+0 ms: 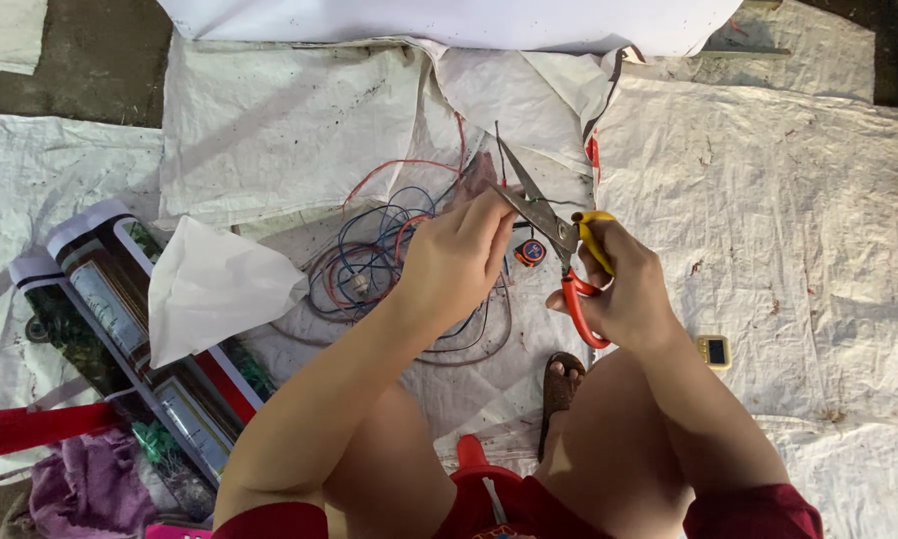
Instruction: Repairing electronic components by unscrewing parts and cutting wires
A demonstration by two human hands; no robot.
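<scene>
The right hand was curled through the orange and yellow handles of a pair of scissors, gripping them firmly, with the metal blades parted and pointing up and away from the person. The left hand was closed in a pinch just beside the blades, its fingertips pressed together on a thin wire whose dark end rose between the blades; how tightly it held could not be told.

Under and behind the left hand lay a loose tangle of wires, red, blue and dark, coiled on the ground sheet. A small round orange part lay just beside the scissors, below the blades. A small pale device with a dark screen lay to the right of the right wrist, apart from the wires.

Everything rested on stained white woven sheeting spread over the ground, with bare dark ground showing at the top left corner. A crumpled white sheet of paper lay left of the wire tangle, over a rolled printed banner. Purple cloth lay at the lower left beside a red plastic edge. The person's sandalled foot rested on the sheeting between the knees.
</scene>
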